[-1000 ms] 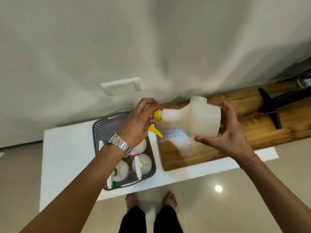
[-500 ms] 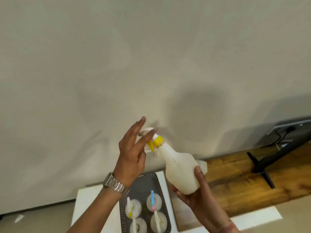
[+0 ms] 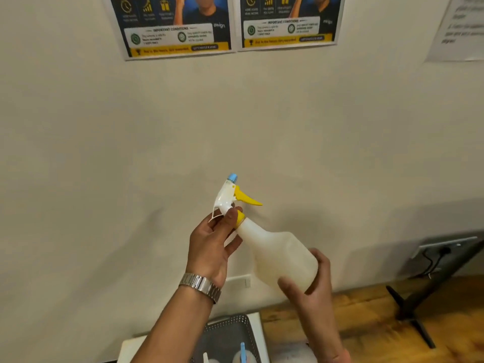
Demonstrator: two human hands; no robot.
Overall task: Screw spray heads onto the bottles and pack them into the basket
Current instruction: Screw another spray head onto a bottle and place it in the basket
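While the right hand [image 3: 311, 286] cups the bottle [image 3: 277, 255] base in a steadying grip, the left hand [image 3: 212, 247] pinches the yellow collar [image 3: 239, 217], likely to tighten the spray head [image 3: 230, 195]. Both are raised above the basket [image 3: 227, 334].

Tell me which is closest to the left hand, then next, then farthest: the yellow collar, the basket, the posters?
From the left hand in the head view:
1. Yellow collar, right at its fingertips, on the bottle neck.
2. Basket, below, near the forearm.
3. Posters, high on the wall, farthest.
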